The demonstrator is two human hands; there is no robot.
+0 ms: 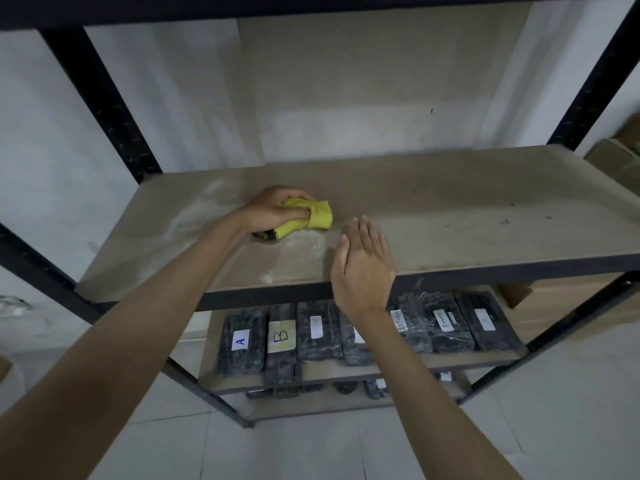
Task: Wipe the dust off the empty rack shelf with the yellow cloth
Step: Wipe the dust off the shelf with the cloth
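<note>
The empty rack shelf [450,209] is a beige board in a black metal frame, with pale dust smears at its left and front. My left hand [273,209] is shut on the bunched yellow cloth [311,216], pressing it on the board left of centre. Something dark with yellow specks shows under the cloth at the heel of that hand. My right hand [362,268] is held flat, fingers together, over the shelf's front edge, just right of the cloth and holding nothing. Dark specks dot the right part of the board.
Black uprights [104,105] stand at the shelf's corners, and an upper shelf [311,5] spans overhead. On the lower shelf [460,358] lie several black wrapped packs [242,341] with white labels. Cardboard boxes [616,157] sit at the far right. Pale floor tiles lie below.
</note>
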